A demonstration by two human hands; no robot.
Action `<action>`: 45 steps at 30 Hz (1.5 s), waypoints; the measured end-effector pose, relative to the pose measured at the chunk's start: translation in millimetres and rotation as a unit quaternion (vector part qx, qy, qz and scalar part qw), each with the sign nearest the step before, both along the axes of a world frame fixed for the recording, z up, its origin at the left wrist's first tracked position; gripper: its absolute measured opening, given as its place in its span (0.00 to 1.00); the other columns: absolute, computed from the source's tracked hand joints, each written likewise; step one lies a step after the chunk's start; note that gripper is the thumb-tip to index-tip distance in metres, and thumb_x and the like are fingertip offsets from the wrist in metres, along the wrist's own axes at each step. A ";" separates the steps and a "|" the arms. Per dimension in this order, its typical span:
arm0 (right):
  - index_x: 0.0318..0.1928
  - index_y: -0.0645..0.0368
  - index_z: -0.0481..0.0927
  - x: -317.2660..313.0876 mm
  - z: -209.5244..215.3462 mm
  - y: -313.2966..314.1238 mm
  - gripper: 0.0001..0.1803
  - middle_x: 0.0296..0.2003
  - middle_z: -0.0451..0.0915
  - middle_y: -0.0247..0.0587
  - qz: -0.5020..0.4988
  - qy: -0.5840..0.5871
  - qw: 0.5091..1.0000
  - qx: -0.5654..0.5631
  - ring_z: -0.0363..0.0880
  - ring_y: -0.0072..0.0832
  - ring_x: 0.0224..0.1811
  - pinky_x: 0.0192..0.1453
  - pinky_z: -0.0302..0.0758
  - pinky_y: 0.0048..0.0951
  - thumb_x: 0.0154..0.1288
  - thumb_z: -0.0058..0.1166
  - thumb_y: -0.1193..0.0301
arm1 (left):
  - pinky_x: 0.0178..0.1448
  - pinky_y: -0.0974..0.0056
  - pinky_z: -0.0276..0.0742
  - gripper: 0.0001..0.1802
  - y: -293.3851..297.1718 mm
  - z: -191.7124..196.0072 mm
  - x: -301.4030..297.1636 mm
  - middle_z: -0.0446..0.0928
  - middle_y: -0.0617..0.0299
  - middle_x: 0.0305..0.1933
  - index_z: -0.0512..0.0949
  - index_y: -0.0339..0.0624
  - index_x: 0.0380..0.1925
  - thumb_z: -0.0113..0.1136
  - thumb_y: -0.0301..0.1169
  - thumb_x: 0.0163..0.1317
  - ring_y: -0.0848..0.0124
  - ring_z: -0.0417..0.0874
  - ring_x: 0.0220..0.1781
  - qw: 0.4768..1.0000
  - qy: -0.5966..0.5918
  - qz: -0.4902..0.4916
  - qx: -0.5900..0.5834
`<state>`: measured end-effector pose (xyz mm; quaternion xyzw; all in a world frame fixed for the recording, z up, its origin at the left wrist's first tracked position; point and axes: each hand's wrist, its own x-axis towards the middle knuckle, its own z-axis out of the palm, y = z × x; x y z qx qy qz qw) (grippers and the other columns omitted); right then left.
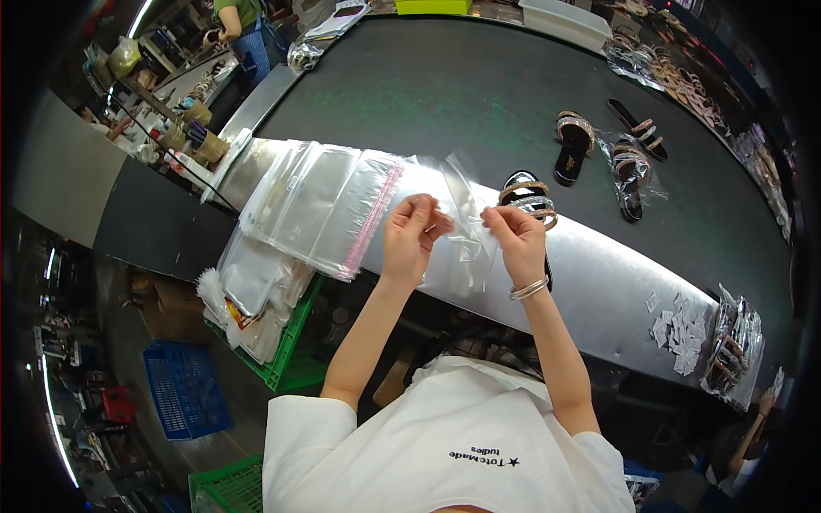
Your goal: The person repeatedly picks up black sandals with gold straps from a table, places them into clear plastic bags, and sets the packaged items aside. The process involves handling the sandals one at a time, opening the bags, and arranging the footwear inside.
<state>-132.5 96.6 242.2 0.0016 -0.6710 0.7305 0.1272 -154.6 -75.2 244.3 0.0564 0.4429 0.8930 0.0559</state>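
A clear plastic bag (466, 224) hangs between my two hands above the metal edge of the work table. The fingers of my right hand (520, 246) pinch its right side. My left hand (412, 238) has its fingers curled in at the bag's left side; the exact grip is blurred. Just beyond my right hand lies a black slide sandal (526, 192) with glittery straps, partly hidden by that hand. To the left of my left hand is a stack of clear plastic bags (321, 201) with a pink strip along one edge.
Farther right on the dark belt (402, 85) lie a sandal (573, 147), another sandal (637, 128) and a bagged sandal (630, 175). Small white paper slips (680, 333) and bagged sandals (732, 346) are at the right. A green crate (295, 342) stands below the stack. People work nearby.
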 end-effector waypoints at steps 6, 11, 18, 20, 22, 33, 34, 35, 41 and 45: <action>0.36 0.66 0.81 1.9 -17.3 25.6 0.09 0.28 0.81 0.33 -0.028 -0.037 0.999 -0.015 0.75 0.15 0.30 0.36 0.70 0.16 0.62 0.58 0.70 | 0.57 0.56 0.74 0.09 -22.0 20.2 -6.2 0.78 0.63 0.37 0.73 0.42 0.41 0.45 0.33 0.69 0.70 0.78 0.48 0.940 -0.091 -0.065 0.323; 0.38 0.66 0.81 10.0 -7.3 31.0 0.09 0.30 0.80 0.32 -0.019 0.001 0.994 -0.106 0.76 0.16 0.33 0.40 0.70 0.17 0.65 0.54 0.71 | 0.36 0.65 0.82 0.18 -25.5 30.3 -8.3 0.78 0.60 0.25 0.60 0.39 0.57 0.46 0.24 0.67 0.71 0.81 0.26 0.953 0.104 0.172 -0.228; 0.35 0.63 0.82 20.8 8.8 11.6 0.07 0.33 0.80 0.38 -0.035 0.108 0.984 0.140 0.76 0.25 0.35 0.41 0.70 0.25 0.60 0.58 0.72 | 0.38 0.69 0.80 0.10 6.2 25.1 12.9 0.78 0.61 0.29 0.76 0.33 0.39 0.48 0.27 0.65 0.75 0.80 0.33 0.953 0.103 -0.020 -0.285; 0.34 0.62 0.82 24.8 13.5 1.9 0.07 0.32 0.79 0.41 -0.054 0.157 0.961 0.223 0.76 0.31 0.36 0.41 0.70 0.28 0.56 0.60 0.72 | 0.39 0.71 0.79 0.10 13.3 22.8 13.9 0.78 0.60 0.34 0.77 0.32 0.39 0.53 0.29 0.63 0.76 0.80 0.36 0.939 0.116 -0.050 -0.320; 0.35 0.60 0.80 27.3 13.4 -1.7 0.11 0.34 0.78 0.41 -0.072 0.154 0.931 0.323 0.75 0.38 0.39 0.44 0.70 0.35 0.49 0.65 0.73 | 0.36 0.73 0.77 0.10 20.2 32.3 17.2 0.80 0.60 0.30 0.79 0.31 0.33 0.58 0.30 0.61 0.76 0.82 0.32 0.897 0.164 -0.038 -0.408; 0.29 0.63 0.81 19.7 4.2 7.5 0.07 0.24 0.79 0.35 0.031 0.038 0.977 0.206 0.71 0.20 0.25 0.31 0.66 0.21 0.53 0.63 0.72 | 0.43 0.65 0.84 0.08 10.2 -4.1 19.1 0.80 0.58 0.35 0.77 0.31 0.35 0.54 0.27 0.64 0.73 0.82 0.38 0.978 -0.028 -0.100 -0.179; 0.29 0.63 0.81 19.2 3.2 9.1 0.06 0.24 0.79 0.35 0.029 0.036 0.977 0.207 0.70 0.20 0.24 0.31 0.66 0.21 0.53 0.62 0.73 | 0.43 0.65 0.83 0.08 10.9 -5.3 21.7 0.79 0.58 0.36 0.77 0.31 0.35 0.54 0.28 0.64 0.73 0.82 0.39 0.979 -0.017 -0.096 -0.178; 0.29 0.63 0.80 18.7 1.3 11.5 0.06 0.24 0.79 0.35 0.027 0.033 0.977 0.208 0.70 0.20 0.24 0.31 0.66 0.21 0.53 0.62 0.73 | 0.44 0.65 0.83 0.08 11.2 -5.8 22.8 0.79 0.58 0.37 0.77 0.32 0.34 0.54 0.28 0.64 0.73 0.82 0.40 0.980 -0.007 -0.092 -0.178; 0.28 0.64 0.77 23.8 -14.5 21.9 0.05 0.21 0.76 0.33 -0.022 0.030 0.970 0.241 0.69 0.18 0.22 0.30 0.66 0.22 0.53 0.59 0.75 | 0.51 0.60 0.79 0.08 9.3 -15.5 18.7 0.78 0.60 0.36 0.75 0.39 0.36 0.48 0.30 0.66 0.73 0.81 0.41 0.988 -0.067 -0.124 0.057; 0.26 0.64 0.76 27.0 -31.0 38.5 0.06 0.20 0.76 0.35 -0.057 -0.048 0.975 0.208 0.71 0.21 0.21 0.29 0.68 0.24 0.52 0.58 0.75 | 0.47 0.61 0.76 0.08 11.4 16.5 24.8 0.75 0.67 0.27 0.72 0.45 0.34 0.45 0.34 0.65 0.75 0.78 0.31 0.948 -0.228 -0.092 0.204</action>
